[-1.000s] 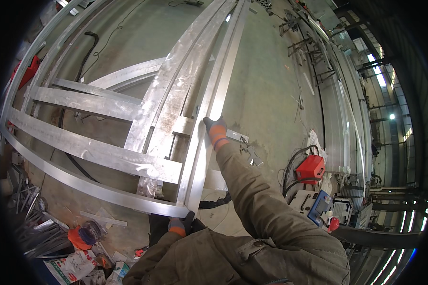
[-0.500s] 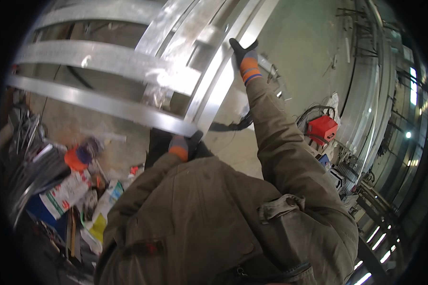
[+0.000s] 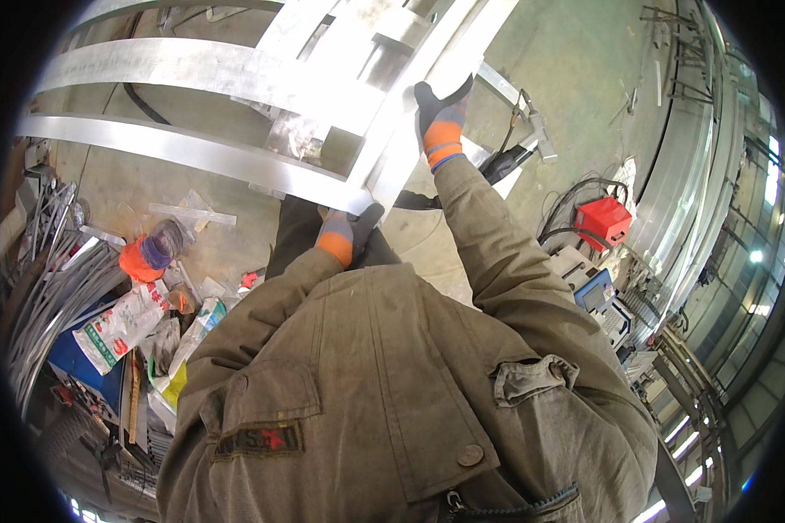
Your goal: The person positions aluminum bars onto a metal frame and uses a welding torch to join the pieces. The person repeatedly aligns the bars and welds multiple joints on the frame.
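A silvery metal frame [image 3: 209, 166] of long flat bars, joined to a double side rail, fills the upper left and reaches toward my body. My left hand [image 3: 349, 234], in a grey and orange glove with dark fingertips, is closed on the near corner, where a crossbar meets the side rail. Farther out, my right hand [image 3: 443, 122] in a matching glove grips the outer edge of the rail, thumb on the near side. Its fingertips are partly hidden. Glare washes out the middle of the frame.
Beyond the right hand lie a black-handled tool [image 3: 506, 163] and a metal piece [image 3: 542, 138] on the floor. A red box [image 3: 602, 223] with black cables stands right. At left are metal strips [image 3: 52, 296], an orange bag [image 3: 139, 261] and a white printed sack [image 3: 122, 327].
The view has shifted slightly and is sharper. My right hand sits a little nearer along the rail. My left hand stays at the frame's near corner.
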`<action>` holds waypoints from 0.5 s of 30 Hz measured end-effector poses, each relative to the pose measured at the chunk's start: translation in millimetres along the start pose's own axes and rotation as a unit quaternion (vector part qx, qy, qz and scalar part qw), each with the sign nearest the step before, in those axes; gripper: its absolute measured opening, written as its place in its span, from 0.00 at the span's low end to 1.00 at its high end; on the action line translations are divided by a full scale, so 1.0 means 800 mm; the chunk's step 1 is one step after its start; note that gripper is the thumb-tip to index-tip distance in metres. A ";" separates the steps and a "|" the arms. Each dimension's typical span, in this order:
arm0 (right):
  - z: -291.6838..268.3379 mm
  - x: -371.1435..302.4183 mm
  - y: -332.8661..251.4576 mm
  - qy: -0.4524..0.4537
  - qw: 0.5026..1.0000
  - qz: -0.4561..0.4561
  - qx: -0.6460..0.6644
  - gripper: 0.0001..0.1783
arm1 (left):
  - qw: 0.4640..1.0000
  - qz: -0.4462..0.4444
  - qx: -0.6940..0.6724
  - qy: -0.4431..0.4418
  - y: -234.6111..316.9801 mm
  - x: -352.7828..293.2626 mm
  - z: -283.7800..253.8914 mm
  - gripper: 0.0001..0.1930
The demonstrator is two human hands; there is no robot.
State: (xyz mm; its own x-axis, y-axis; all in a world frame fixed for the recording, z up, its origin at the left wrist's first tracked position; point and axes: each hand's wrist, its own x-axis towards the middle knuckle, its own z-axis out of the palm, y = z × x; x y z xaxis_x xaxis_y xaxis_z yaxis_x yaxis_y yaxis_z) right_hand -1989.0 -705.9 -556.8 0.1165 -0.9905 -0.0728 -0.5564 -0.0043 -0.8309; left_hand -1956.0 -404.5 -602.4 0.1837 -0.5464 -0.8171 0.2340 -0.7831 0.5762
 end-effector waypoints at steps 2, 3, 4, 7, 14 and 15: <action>-0.001 -0.001 -0.002 -0.007 1.000 -0.006 -0.005 0.58 | 1.000 -0.011 0.007 -0.004 -0.002 0.002 0.001 0.42; -0.002 0.000 -0.004 -0.009 1.000 -0.018 -0.008 0.58 | 1.000 -0.021 0.013 -0.008 -0.006 0.005 0.002 0.42; -0.003 -0.001 -0.006 -0.017 1.000 -0.004 -0.011 0.58 | 0.999 -0.041 0.026 -0.014 -0.010 0.010 0.003 0.42; -0.002 -0.001 -0.011 -0.020 1.000 0.003 -0.005 0.57 | 1.000 -0.019 0.004 -0.023 -0.027 0.022 0.004 0.35; 0.003 -0.004 -0.009 0.009 1.000 0.011 -0.002 0.56 | 0.999 -0.030 -0.018 -0.017 -0.010 0.004 -0.002 0.32; 0.004 -0.004 -0.008 0.015 1.000 0.012 -0.014 0.57 | 0.998 -0.041 -0.045 -0.024 0.000 0.001 -0.003 0.32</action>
State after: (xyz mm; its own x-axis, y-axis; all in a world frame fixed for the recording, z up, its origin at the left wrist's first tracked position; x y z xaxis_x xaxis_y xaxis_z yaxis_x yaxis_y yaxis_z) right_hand -1983.1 -702.5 -553.2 0.0787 -0.9941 -0.0751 -0.5810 0.0155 -0.8137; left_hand -1953.8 -404.3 -602.7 0.1155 -0.4972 -0.8599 0.3313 -0.7969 0.5052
